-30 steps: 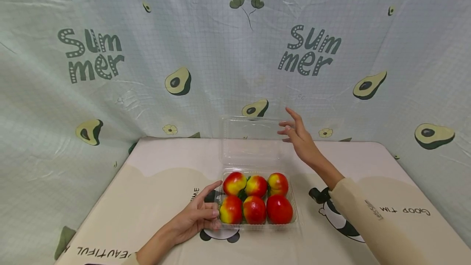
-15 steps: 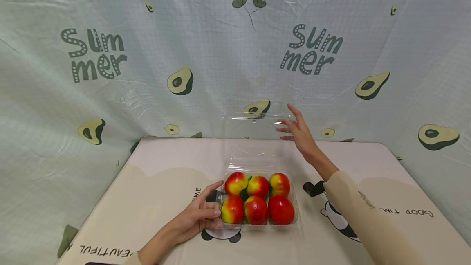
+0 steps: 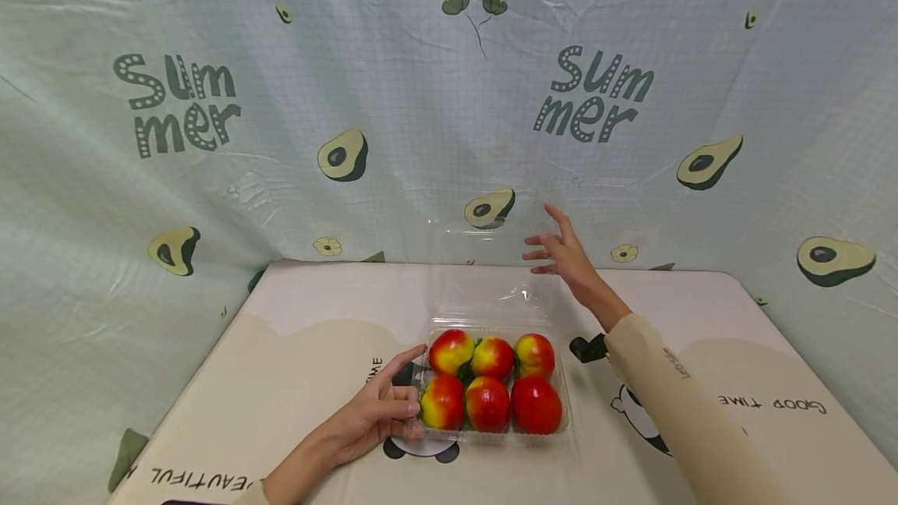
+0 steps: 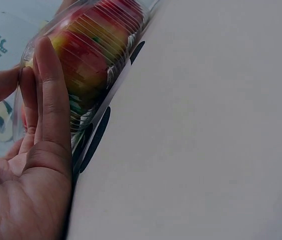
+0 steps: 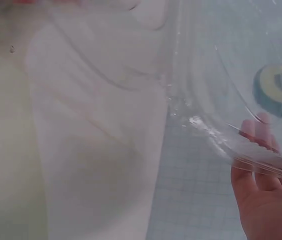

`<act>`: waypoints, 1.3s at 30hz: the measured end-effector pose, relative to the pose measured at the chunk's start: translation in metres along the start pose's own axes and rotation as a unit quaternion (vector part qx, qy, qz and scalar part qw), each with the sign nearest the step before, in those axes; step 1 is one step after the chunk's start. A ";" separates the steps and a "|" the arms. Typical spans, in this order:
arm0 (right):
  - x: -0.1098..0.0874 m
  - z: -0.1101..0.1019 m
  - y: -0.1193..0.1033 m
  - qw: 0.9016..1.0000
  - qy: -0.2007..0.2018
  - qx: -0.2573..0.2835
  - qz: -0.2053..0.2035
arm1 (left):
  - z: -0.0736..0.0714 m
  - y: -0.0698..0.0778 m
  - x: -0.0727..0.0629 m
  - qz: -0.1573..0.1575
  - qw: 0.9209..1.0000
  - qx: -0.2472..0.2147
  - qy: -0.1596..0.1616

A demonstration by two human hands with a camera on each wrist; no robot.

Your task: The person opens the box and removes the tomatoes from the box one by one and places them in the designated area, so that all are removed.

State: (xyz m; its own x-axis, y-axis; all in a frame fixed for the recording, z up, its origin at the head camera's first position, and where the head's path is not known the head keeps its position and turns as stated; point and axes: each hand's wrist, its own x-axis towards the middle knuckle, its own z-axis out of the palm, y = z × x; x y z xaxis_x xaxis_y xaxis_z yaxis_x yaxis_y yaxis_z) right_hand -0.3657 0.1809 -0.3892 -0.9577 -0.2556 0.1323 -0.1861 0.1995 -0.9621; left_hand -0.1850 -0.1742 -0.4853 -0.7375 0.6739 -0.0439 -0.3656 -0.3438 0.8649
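A clear plastic clamshell container (image 3: 567, 411) lies on the table with several red-and-yellow fruits (image 3: 487, 404) in two rows, seemingly peaches or nectarines. Its transparent lid (image 3: 484, 287) stands raised at the back. At the container's left side, my left hand (image 3: 368, 415) holds the rim, with thumb above and fingers along the outer wall; the left wrist view shows this hand (image 4: 36, 170) close up. My right hand (image 3: 571, 263) is at the lid's right edge. In the right wrist view, this hand's (image 5: 266, 200) fairly straight fingers show through the clear plastic, behind the lid.
The pale printed table cover (image 3: 281, 388) has lettering and panda drawings. A light curtain (image 3: 393, 61) with avocado prints hangs behind the table and at both sides. A dark object's edge (image 3: 189, 502) shows at the bottom left.
The right forearm has shifted a little left, while the right hand stays by the lid's edge with small finger movements. The left hand and the fruits stay in place.
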 end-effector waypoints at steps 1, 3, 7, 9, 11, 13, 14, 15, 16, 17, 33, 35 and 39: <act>0.001 0.001 0.002 1.000 -0.001 -0.003 0.006 | 0.000 0.000 0.000 -0.001 1.000 0.000 0.001; 0.003 0.002 0.006 1.000 -0.004 0.000 0.020 | 0.000 0.000 -0.001 -0.001 1.000 0.003 0.002; 0.004 0.005 0.011 0.999 -0.012 0.007 0.039 | 0.000 0.000 -0.001 0.000 1.000 0.008 0.001; 0.003 0.005 0.013 0.999 -0.018 0.006 0.049 | 0.000 0.000 0.000 0.001 1.000 0.010 0.000; 0.002 0.003 0.015 0.998 -0.026 -0.002 0.059 | 0.000 0.000 0.000 0.000 1.000 0.010 -0.001; 0.001 0.002 0.018 0.997 -0.038 -0.012 0.071 | 0.000 0.000 0.000 0.000 1.000 0.010 -0.001; 0.000 0.002 0.020 0.996 -0.044 -0.018 0.077 | 0.000 0.000 0.000 0.000 1.000 0.009 0.000; 0.000 0.001 0.022 0.995 -0.049 -0.025 0.084 | 0.000 0.000 0.000 0.000 1.000 0.009 0.000; -0.001 0.001 0.024 0.994 -0.054 -0.033 0.091 | 0.000 0.000 0.000 0.000 1.000 0.008 -0.001; -0.001 0.001 0.026 0.993 -0.058 -0.039 0.099 | 0.000 0.000 0.000 0.000 1.000 0.008 -0.001; -0.015 -0.001 0.041 0.977 -0.092 -0.133 0.137 | -0.001 0.000 -0.001 -0.002 1.000 0.012 -0.001; -0.016 -0.002 0.042 0.976 -0.098 -0.138 0.138 | -0.001 0.000 -0.001 -0.004 1.000 0.012 -0.001; -0.018 -0.002 0.044 0.973 -0.103 -0.144 0.150 | -0.001 0.000 -0.001 -0.004 1.000 0.010 -0.001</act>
State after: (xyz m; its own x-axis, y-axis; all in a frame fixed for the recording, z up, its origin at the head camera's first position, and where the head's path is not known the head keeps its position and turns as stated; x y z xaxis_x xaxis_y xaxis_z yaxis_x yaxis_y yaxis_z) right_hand -0.3568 0.1958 -0.4331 -0.9197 -0.3230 -0.2233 0.0128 0.5438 -0.8391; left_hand -0.1849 -0.1755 -0.4856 -0.7335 0.6780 -0.0490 -0.3595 -0.3258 0.8745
